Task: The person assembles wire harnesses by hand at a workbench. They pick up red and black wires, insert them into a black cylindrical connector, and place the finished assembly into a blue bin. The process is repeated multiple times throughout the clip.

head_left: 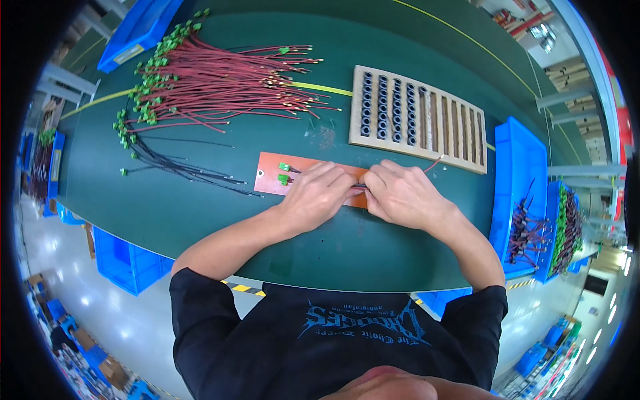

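Presumably light and springy, the wires (361, 186) lay over the orange board (270, 181), pinched between the fingertips of my left hand (320, 193) and right hand (404, 193); insulation, not the green connectors (285, 167), seemed the surest hold.

Lit brightly and evenly across the green surface (133, 213). Glares in white spots on the floor (70, 267), left; shows bright white strips (611, 313) far right. Bends straight edges toward the rim, blackens at corners. Reasonably sharp mid-frame, softer outward.
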Demonstrator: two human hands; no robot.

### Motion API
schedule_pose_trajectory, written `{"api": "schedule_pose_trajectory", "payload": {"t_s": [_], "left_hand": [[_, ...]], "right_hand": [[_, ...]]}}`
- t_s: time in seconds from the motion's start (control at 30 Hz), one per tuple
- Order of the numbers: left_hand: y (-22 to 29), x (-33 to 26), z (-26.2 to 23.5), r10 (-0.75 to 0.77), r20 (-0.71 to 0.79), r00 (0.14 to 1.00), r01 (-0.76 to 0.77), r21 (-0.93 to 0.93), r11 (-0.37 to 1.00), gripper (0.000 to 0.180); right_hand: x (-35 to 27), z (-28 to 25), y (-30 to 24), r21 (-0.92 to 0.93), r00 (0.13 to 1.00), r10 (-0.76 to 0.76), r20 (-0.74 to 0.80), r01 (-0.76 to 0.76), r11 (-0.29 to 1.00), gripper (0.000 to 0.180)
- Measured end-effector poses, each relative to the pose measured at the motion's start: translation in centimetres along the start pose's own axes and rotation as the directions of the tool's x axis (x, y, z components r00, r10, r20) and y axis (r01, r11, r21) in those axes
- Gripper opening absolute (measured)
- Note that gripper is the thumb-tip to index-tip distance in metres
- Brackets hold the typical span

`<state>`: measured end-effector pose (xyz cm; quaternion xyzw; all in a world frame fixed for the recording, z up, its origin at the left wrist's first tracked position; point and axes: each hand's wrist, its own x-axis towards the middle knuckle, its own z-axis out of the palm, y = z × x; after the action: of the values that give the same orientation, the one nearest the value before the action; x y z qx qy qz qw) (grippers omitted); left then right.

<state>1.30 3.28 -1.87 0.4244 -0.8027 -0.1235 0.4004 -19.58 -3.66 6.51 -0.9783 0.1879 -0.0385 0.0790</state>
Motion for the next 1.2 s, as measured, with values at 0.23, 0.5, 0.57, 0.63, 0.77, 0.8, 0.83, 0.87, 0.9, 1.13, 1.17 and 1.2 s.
{"api": "schedule_pose_trajectory", "payload": {"t_s": [0.23,0.5,0.57,0.63,0.77,0.8,0.83,0.87,0.9,1.13,1.17,1.2], "left_hand": [[-0.7,0.0,0.5,0.075,-0.036,0.997,-0.071,0.108,0.992,0.022],[-0.3,0.1,-0.6,0.010,0.084,0.996,-0.023,0.151,0.988,0.018],[-0.4,0.0,-0.4,0.003,0.090,0.996,-0.018,0.173,0.985,0.018],[-0.7,0.3,0.2,0.007,0.016,1.000,-0.009,0.138,0.990,0.023],[-0.1,0.2,-0.6,0.000,0.141,0.990,-0.018,0.128,0.992,0.027],[-0.3,0.3,-0.4,-0.006,0.099,0.995,-0.006,0.123,0.992,0.027],[-0.5,0.4,-0.1,-0.012,0.057,0.998,0.005,0.116,0.993,0.027],[-0.5,0.5,0.2,-0.017,0.015,1.000,0.016,0.108,0.994,0.027],[0.0,0.7,-0.4,-0.091,0.048,0.995,0.086,0.097,0.992,0.025],[3.0,4.8,-6.0,-0.283,0.247,0.927,0.335,-0.202,0.920,0.018],[3.9,5.7,-7.2,-0.281,0.289,0.915,0.359,-0.266,0.895,0.019],[4.8,6.5,-8.3,-0.279,0.329,0.902,0.386,-0.328,0.862,0.020]], "right_hand": [[0.8,-0.6,1.8,-0.013,0.988,-0.113,0.106,0.115,0.993,0.027],[0.9,0.5,3.4,0.056,0.978,-0.175,0.115,0.169,0.984,0.030],[1.3,0.5,3.7,0.091,0.980,-0.175,0.089,0.167,0.982,0.032],[1.4,1.1,4.6,0.085,0.989,-0.132,0.070,0.126,0.988,0.032],[0.4,1.1,3.6,0.061,0.994,-0.090,0.067,0.086,0.994,0.030],[0.5,0.9,3.6,0.047,0.996,-0.078,0.044,0.076,0.996,0.030],[0.7,1.0,3.6,0.040,0.999,-0.042,0.000,0.042,0.998,0.027],[0.7,0.8,3.7,0.032,0.999,-0.041,-0.030,0.042,0.999,0.026],[1.0,0.7,3.9,0.026,0.996,-0.045,-0.073,0.047,0.999,0.025],[0.0,-3.0,2.9,-0.128,0.944,-0.119,-0.308,0.083,0.988,0.026],[-0.1,-3.9,2.5,-0.171,0.930,-0.141,-0.339,0.087,0.982,0.026],[-0.2,-4.6,2.1,-0.213,0.916,-0.165,-0.366,0.091,0.973,0.027]]}}
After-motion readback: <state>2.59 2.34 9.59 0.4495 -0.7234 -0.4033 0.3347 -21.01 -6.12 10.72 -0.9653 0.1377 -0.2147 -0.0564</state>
